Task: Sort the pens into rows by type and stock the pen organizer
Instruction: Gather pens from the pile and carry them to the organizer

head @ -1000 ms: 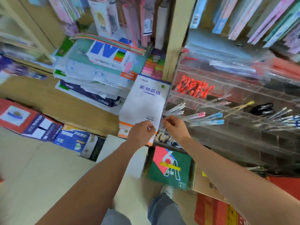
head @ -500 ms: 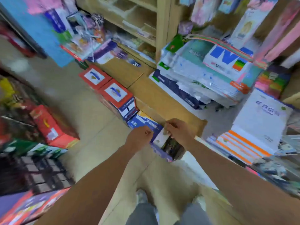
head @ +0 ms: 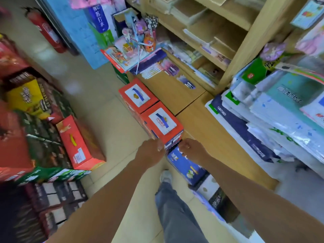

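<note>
No pens and no pen organizer are in view. My left hand [head: 150, 151] and my right hand [head: 192, 149] are held close together at mid-frame, above a red carton [head: 161, 123] and a blue box [head: 185, 165] on the floor. The left hand's fingers are curled, and a small pale item [head: 159, 147] shows at their tips, too blurred to name. The right hand's fingers curl toward the same spot, and whether they hold anything is hidden.
Wooden shelving [head: 250, 41] holds paper goods at the upper right. Stacked paper reams [head: 263, 120] lie on a low wooden ledge [head: 210, 130] at the right. Red, yellow and green cartons [head: 77, 142] crowd the left. A fire extinguisher [head: 45, 30] stands at the far left. My leg and shoe [head: 165, 176] are below.
The view swung left, away from the clear pen organizer, to the floor aisle and cartons. Both hands stayed close together in front of me.
</note>
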The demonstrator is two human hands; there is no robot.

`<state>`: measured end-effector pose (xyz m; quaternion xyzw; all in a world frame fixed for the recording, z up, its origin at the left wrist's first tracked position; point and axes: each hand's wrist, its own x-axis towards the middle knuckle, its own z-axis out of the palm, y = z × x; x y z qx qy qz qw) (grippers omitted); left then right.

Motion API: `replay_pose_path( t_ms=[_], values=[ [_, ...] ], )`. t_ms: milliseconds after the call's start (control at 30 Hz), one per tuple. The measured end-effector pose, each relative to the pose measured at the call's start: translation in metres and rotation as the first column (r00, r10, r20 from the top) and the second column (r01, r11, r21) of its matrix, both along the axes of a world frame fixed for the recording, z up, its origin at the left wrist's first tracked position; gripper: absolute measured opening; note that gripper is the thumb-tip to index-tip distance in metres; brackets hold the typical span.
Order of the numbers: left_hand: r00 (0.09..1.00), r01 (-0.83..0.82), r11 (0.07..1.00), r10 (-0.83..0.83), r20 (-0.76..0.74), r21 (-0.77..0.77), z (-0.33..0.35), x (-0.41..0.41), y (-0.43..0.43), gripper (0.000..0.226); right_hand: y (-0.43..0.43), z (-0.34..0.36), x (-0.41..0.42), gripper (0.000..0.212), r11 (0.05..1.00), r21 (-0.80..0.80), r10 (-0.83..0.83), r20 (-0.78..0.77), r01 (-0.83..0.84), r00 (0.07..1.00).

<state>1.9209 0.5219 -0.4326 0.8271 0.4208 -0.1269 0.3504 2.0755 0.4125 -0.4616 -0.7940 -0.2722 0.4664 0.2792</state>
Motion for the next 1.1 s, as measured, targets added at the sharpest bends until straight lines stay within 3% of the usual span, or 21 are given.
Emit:
replay_pose_path(
  t_ms=[67,200,367,567,767,1100],
  values=[
    [0.999,0.017,1.000,-0.017,-0.037,0.004,-0.009,0.015,0.042,0.044,0.041,-0.009,0.019,0.012,1.000,-0.007,0.028,0.045,-0.028,0.999],
    [0.997,0.058,0.998,-0.058,-0.054,0.008,-0.029,0.049,0.121,0.041,0.118,-0.028,0.056,0.009,0.997,-0.072,-0.008,0.049,0.012,0.999],
    [0.988,0.133,0.991,-0.130,-0.079,0.034,-0.063,0.101,0.221,0.046,0.200,-0.054,0.101,0.042,0.973,-0.192,0.161,0.167,-0.128,0.973],
    [0.943,0.326,0.943,-0.319,-0.091,0.072,-0.127,0.167,0.331,0.047,0.288,-0.107,0.138,0.047,0.969,-0.233,0.135,0.201,-0.086,0.970],
    [0.866,0.496,0.866,-0.490,-0.098,0.056,-0.180,0.208,0.425,0.050,0.369,-0.159,0.158,0.048,0.952,-0.299,-0.002,0.194,0.061,0.981],
    [0.832,0.546,0.834,-0.529,-0.168,0.081,-0.241,0.258,0.523,0.060,0.432,-0.222,0.167,0.051,0.881,-0.462,-0.020,0.189,0.107,0.982]
  ],
)
